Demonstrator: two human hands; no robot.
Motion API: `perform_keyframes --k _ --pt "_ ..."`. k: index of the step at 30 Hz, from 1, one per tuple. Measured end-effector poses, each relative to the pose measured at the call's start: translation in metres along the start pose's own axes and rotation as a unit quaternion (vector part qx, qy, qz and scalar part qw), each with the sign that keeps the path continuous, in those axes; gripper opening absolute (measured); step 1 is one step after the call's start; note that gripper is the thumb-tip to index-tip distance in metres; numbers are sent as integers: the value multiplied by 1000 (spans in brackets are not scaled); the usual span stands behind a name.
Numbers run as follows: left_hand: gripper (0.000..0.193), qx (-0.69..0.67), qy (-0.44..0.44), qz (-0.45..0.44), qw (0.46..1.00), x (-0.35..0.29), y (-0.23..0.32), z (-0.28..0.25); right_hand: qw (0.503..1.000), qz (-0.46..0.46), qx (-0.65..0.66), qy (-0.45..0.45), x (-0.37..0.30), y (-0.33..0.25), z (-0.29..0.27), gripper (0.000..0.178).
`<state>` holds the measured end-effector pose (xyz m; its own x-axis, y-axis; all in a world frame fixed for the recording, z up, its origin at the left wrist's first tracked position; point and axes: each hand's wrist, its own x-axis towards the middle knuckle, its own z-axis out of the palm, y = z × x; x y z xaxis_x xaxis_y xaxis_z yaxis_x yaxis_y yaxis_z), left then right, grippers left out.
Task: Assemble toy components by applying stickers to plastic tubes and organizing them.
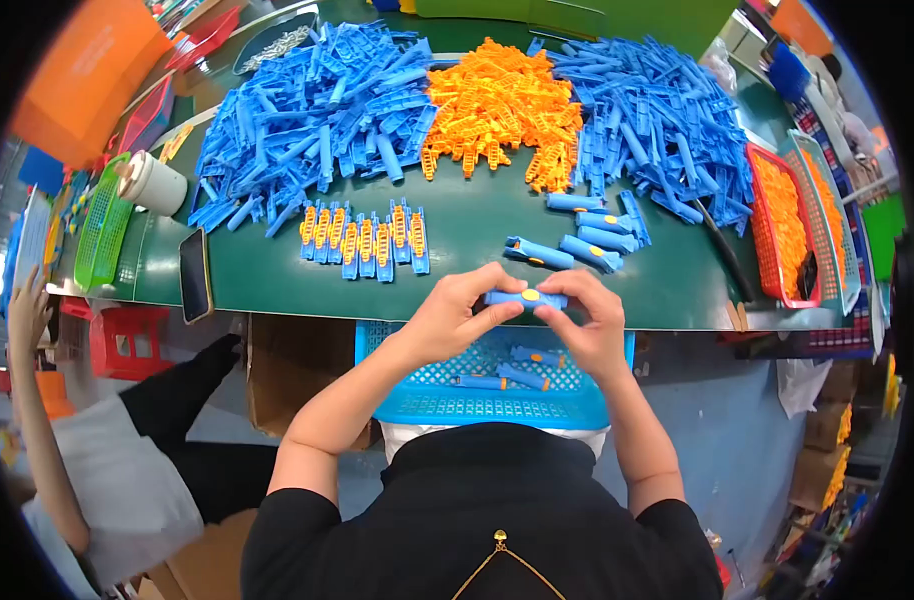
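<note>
Above the table's front edge, my left hand (461, 314) and my right hand (589, 318) grip the two ends of a blue plastic handle piece (507, 297) with a yellow oval in its middle. Thumbs and fingers of both hands are closed on it. Just beyond lie several similar blue handle pieces (592, 252), most with a yellow oval showing. To the left, blue half-shells with orange toothed inserts (365, 242) sit side by side in a loose row. A light-blue basket (457, 408) under my hands holds a few blue handle pieces (522, 377).
Blue shells are heaped at the left (307, 120) and right (667, 130), with an orange insert pile (502, 100) between. A phone (195, 277), white container (155, 185), green basket (102, 235) and red basket (767, 225) stand around the green table (467, 230). Another person's arm (37, 400) is at left.
</note>
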<state>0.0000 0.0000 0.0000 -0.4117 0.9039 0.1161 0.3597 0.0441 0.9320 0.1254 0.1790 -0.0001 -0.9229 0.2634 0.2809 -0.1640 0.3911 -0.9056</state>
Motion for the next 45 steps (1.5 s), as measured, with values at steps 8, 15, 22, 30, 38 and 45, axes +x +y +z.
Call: perform_keyframes --k 8,15,22,30,38,45 --pt "19 -63 93 -22 993 -14 3 -12 991 -123 -37 23 13 -8 18 27" --pt "32 429 -28 86 899 -4 21 -87 943 -164 -280 77 6 12 -4 24" --pt "19 454 -88 87 883 23 2 -97 924 -112 -328 164 32 21 -19 17" --pt "15 250 78 -85 961 38 17 -78 885 115 -427 144 75 46 -88 22" --pt "28 -306 -44 -31 951 38 0 4 898 124 -394 151 68 76 -103 19" --pt "40 -448 -123 -91 881 43 -7 41 841 57 -514 161 82 75 -102 16"
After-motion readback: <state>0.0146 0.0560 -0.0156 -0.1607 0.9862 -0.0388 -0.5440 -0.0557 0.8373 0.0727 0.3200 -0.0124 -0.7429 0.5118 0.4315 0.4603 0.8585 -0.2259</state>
